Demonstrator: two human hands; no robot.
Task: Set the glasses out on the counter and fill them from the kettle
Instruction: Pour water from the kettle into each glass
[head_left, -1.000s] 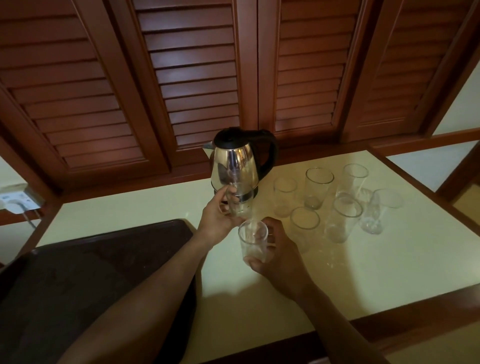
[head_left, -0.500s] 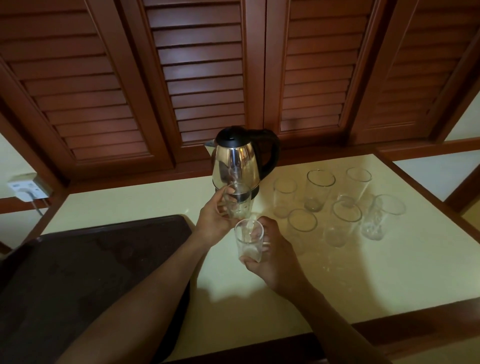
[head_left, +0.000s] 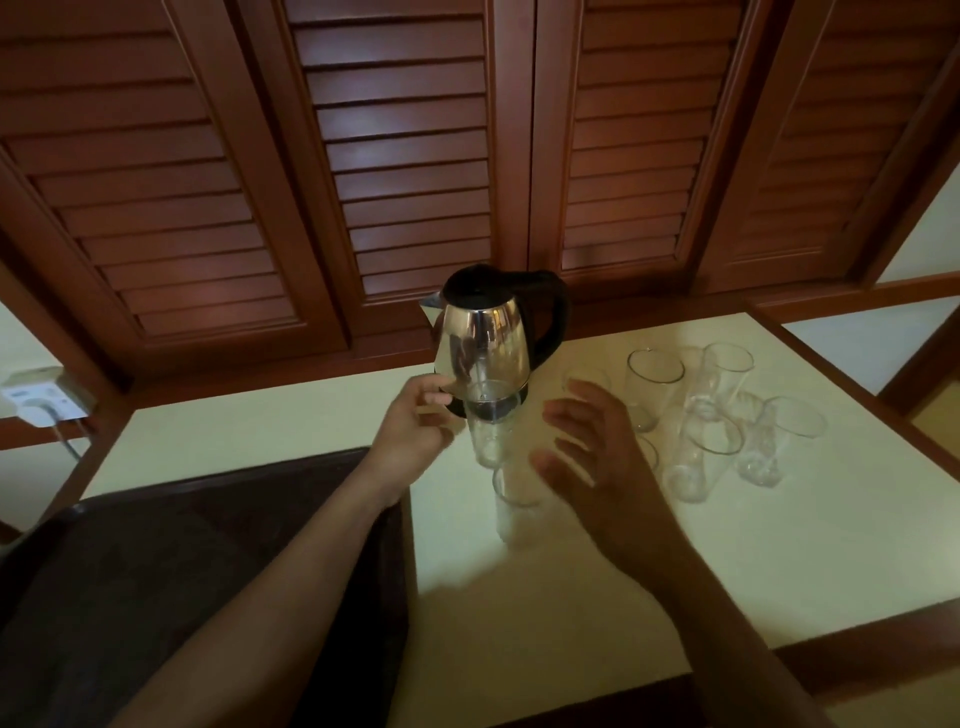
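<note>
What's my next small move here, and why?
Probably reach the right hand to the kettle by its handle: the hand is open, the handle faces right, and the glasses stand upright on the counter, seemingly unfilled.

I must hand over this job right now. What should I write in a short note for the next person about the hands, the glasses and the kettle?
Kettle: upright on the counter, not held.
Left hand: loosely curled beside the front glass, which stands before the kettle; seemingly just off it, holding nothing.
Right hand: open, fingers spread, beside the nearest glass.
Other glasses: upright in a cluster at the right.
Done: glasses are out. Left: pouring; none looks filled.
</note>
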